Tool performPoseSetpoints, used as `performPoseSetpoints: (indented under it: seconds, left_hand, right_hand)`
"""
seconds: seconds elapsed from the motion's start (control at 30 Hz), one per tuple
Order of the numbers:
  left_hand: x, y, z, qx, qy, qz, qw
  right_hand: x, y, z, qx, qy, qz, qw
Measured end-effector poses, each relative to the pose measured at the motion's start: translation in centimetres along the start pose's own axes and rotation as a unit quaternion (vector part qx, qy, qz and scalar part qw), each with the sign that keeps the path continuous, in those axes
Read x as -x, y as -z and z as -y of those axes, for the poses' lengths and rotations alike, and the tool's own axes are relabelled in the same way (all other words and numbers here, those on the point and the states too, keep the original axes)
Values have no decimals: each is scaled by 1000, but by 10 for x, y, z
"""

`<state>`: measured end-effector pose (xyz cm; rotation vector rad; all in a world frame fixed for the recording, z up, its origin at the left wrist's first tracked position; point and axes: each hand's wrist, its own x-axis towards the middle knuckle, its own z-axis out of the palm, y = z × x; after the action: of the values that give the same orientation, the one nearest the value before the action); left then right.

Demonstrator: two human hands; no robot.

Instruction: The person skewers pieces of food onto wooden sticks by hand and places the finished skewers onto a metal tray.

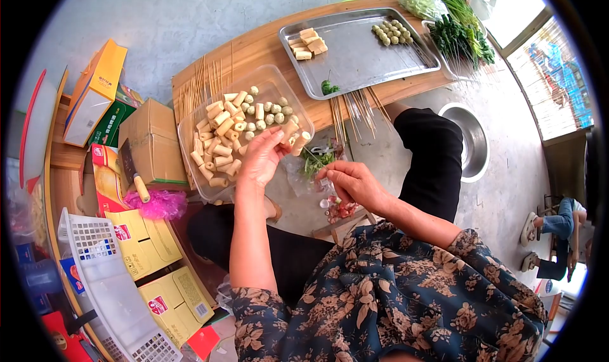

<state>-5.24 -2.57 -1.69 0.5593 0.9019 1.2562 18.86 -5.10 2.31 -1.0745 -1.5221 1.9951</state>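
Note:
My left hand (263, 156) is closed on tan tube-shaped pieces (290, 131) at the near right corner of a clear plastic bin (188, 148). The bin holds many more such pieces and several speckled green balls (269, 118). To the right, my right hand (346, 178) has its fingers pressed together; what they hold, if anything, is too small to make out. Leafy greens (315, 161) in a plastic bag show between the hands, lower down. Thin wooden sticks (339, 118) jut over the table's near edge.
A metal tray (355, 64) on the wooden table (254, 42) carries stacked pieces and green balls. Green vegetables (453, 38) lie at its right end. Cardboard boxes (152, 134) and a white basket (117, 286) stand left. A steel basin (472, 143) and a seated person (561, 235) are at right.

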Motion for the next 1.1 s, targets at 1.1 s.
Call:
performPoseSetpoints:
  seconds: [1.1]
  left_hand:
    - [-40,12,6,-86,-53,-150,984]
  right_hand:
    - [25,20,-6,-50,-22,-29,998]
